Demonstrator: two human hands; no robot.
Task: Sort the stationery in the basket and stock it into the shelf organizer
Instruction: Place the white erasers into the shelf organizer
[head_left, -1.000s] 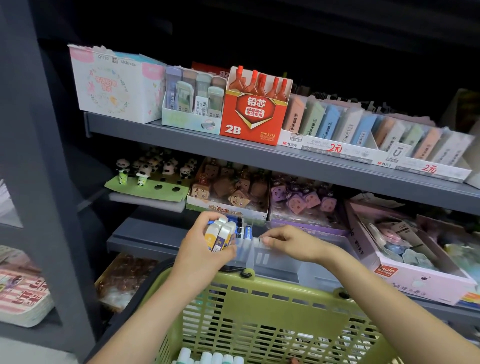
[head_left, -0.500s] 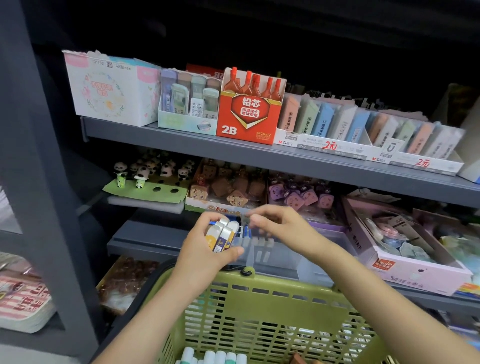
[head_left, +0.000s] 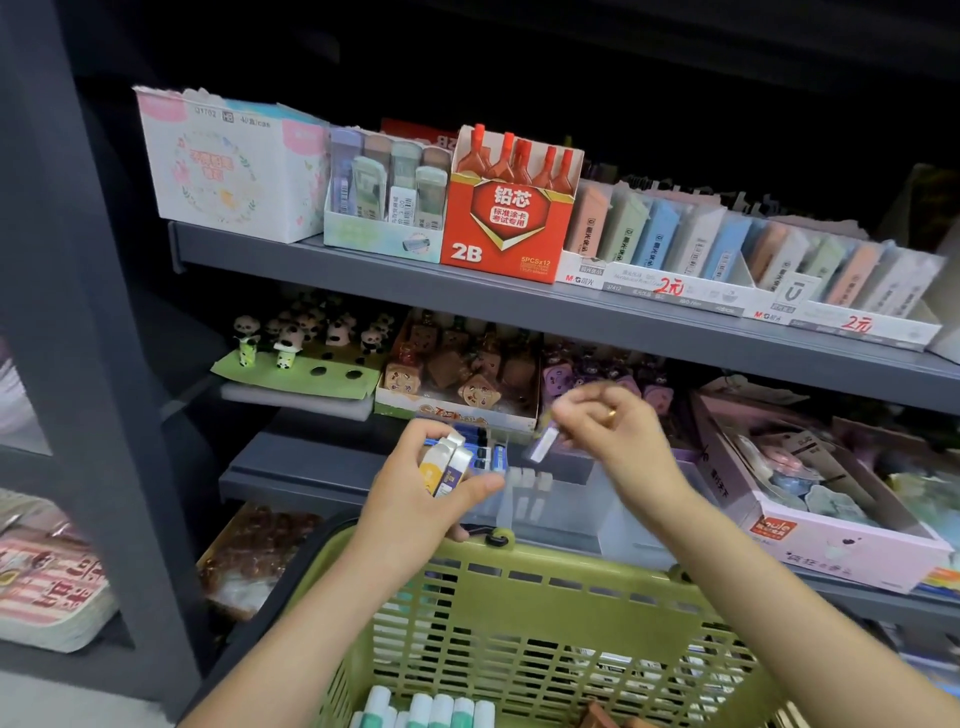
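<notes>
My left hand (head_left: 415, 488) grips a small bundle of lead-refill cases (head_left: 447, 467), white with yellow and purple labels, just above the left end of the clear shelf organizer (head_left: 550, 509). My right hand (head_left: 613, 441), blurred by motion, pinches one pale case (head_left: 543, 446) over the organizer's middle. Blue-capped cases (head_left: 491, 457) stand in the organizer's left compartment. The green basket (head_left: 519, 623) sits below both arms, with white and green tubes (head_left: 426, 709) at its bottom.
Above, a grey shelf (head_left: 467, 291) carries a red 2B lead box (head_left: 511, 218), pastel boxes and eraser trays. The middle shelf holds panda figures (head_left: 291, 338) and sharpener boxes. A pink box (head_left: 831, 499) lies right of the organizer. A grey upright post (head_left: 78, 312) stands at left.
My right hand has lifted from the organizer's front edge, reached over to my left hand's bundle and now moves up and right with one case pinched. My left hand has stayed put.
</notes>
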